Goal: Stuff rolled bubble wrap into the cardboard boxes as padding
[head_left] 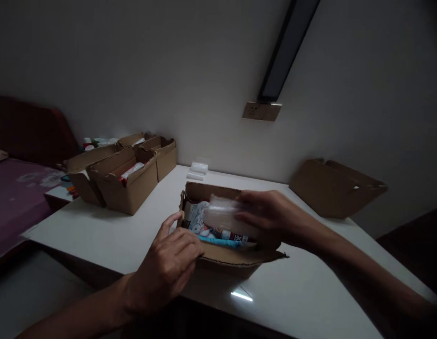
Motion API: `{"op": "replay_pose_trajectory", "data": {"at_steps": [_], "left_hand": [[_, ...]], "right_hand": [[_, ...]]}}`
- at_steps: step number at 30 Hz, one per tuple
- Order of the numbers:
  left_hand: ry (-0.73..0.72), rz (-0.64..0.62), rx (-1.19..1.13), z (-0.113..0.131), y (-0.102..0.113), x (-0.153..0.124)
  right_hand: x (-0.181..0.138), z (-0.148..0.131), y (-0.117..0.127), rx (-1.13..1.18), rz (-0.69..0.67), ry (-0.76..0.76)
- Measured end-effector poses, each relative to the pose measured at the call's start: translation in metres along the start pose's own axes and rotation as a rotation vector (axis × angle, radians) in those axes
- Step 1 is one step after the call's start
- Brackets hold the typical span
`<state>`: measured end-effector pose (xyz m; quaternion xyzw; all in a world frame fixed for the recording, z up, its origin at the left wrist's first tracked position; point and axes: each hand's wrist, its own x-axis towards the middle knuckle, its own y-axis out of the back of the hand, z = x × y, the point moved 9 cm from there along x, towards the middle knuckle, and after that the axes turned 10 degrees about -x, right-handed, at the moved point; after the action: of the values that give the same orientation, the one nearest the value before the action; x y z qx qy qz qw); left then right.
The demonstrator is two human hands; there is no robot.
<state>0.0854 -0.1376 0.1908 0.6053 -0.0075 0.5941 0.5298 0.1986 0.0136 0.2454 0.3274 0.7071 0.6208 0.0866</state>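
Observation:
An open cardboard box [211, 190] stands on the white table [109, 230] in front of me, filled with colourful packets [199, 219]. My right hand [271, 216] holds a clear plastic air-cushion bag [222, 214] over the box's contents. My left hand [169, 263] rests on the box's near left corner, fingers curled against its front wall.
Several open cardboard boxes [125, 181] with items stand at the table's far left. A folded flat carton [333, 188] leans against the wall at the right. More clear plastic cushions [198, 170] lie by the wall. A bed [17, 188] is on the left.

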Motion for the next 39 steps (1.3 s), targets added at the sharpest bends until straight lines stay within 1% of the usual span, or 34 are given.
{"op": "replay_pose_trajectory", "data": {"at_steps": [1,3,5,6,7,9,12,15,17,18,19,20,21,22,23,24,25,26,27,28,29,31,32,33,34,36,37,39], "left_hand": [[-0.003,0.009,0.002,0.000,0.000,0.001],[-0.003,0.014,0.007,-0.001,0.001,0.002],[0.002,0.013,0.011,-0.003,0.001,0.003],[0.006,0.012,0.012,-0.003,0.001,0.004],[0.006,0.016,0.011,-0.004,0.001,0.004],[0.002,0.027,0.010,-0.005,0.002,0.004],[0.007,0.038,0.018,-0.008,0.000,0.006],[0.005,0.057,0.024,-0.007,-0.001,0.008],[-0.008,0.115,0.033,-0.006,0.002,0.006],[-0.016,0.165,0.045,-0.006,0.006,0.004],[-0.019,0.228,0.058,-0.007,0.012,0.000],[-0.011,0.296,0.070,-0.009,0.018,-0.006],[0.013,0.358,0.075,-0.015,0.024,-0.013],[0.055,0.408,0.069,-0.024,0.028,-0.022],[0.117,0.440,0.050,-0.035,0.030,-0.032],[0.194,0.451,0.024,-0.048,0.028,-0.044],[0.279,0.440,-0.007,-0.062,0.023,-0.056],[0.365,0.414,-0.045,-0.075,0.015,-0.068],[0.443,0.379,-0.092,-0.087,0.003,-0.081],[0.514,0.345,-0.146,-0.098,-0.010,-0.092],[0.578,0.319,-0.206,-0.106,-0.023,-0.102],[0.687,0.297,-0.353,-0.120,-0.048,-0.114],[0.740,0.308,-0.432,-0.126,-0.058,-0.115],[0.793,0.330,-0.510,-0.131,-0.066,-0.114],[0.841,0.357,-0.578,-0.136,-0.073,-0.109],[0.889,0.420,-0.682,-0.139,-0.085,-0.090],[0.880,0.446,-0.717,-0.138,-0.090,-0.077],[0.800,0.490,-0.793,-0.127,-0.099,-0.050]], "right_hand": [[0.011,-0.006,-0.020,-0.094,-0.116,0.023],[0.023,-0.012,-0.054,-0.272,-0.294,0.059],[0.027,-0.014,-0.078,-0.427,-0.414,0.077],[0.027,-0.013,-0.086,-0.498,-0.447,0.082],[0.027,-0.012,-0.092,-0.564,-0.463,0.085],[0.027,-0.013,-0.098,-0.649,-0.447,0.115],[0.030,-0.019,-0.107,-0.671,-0.415,0.175],[0.034,-0.019,-0.114,-0.682,-0.467,0.156],[0.034,-0.015,-0.104,-0.654,-0.484,0.136],[0.032,-0.013,-0.092,-0.610,-0.447,0.132],[0.028,-0.010,-0.073,-0.548,-0.369,0.127],[0.020,-0.004,-0.050,-0.467,-0.252,0.116],[0.008,0.005,-0.023,-0.378,-0.101,0.087],[-0.009,0.019,0.005,-0.290,0.068,0.039],[-0.031,0.037,0.027,-0.209,0.222,-0.038],[-0.057,0.060,0.042,-0.161,0.354,-0.170],[-0.084,0.081,0.045,-0.149,0.426,-0.296],[-0.106,0.096,0.037,-0.130,0.447,-0.381],[-0.125,0.105,0.024,-0.092,0.483,-0.420],[-0.134,0.110,-0.002,-0.029,0.407,-0.434],[-0.137,0.110,-0.033,0.039,0.324,-0.427],[-0.129,0.100,-0.087,0.161,0.224,-0.392],[-0.120,0.094,-0.107,0.214,0.197,-0.377],[-0.109,0.088,-0.121,0.258,0.180,-0.368],[-0.098,0.084,-0.130,0.294,0.171,-0.368],[-0.085,0.088,-0.131,0.345,0.178,-0.394],[-0.085,0.095,-0.126,0.362,0.197,-0.413],[-0.097,0.117,-0.109,0.371,0.267,-0.457]]}}
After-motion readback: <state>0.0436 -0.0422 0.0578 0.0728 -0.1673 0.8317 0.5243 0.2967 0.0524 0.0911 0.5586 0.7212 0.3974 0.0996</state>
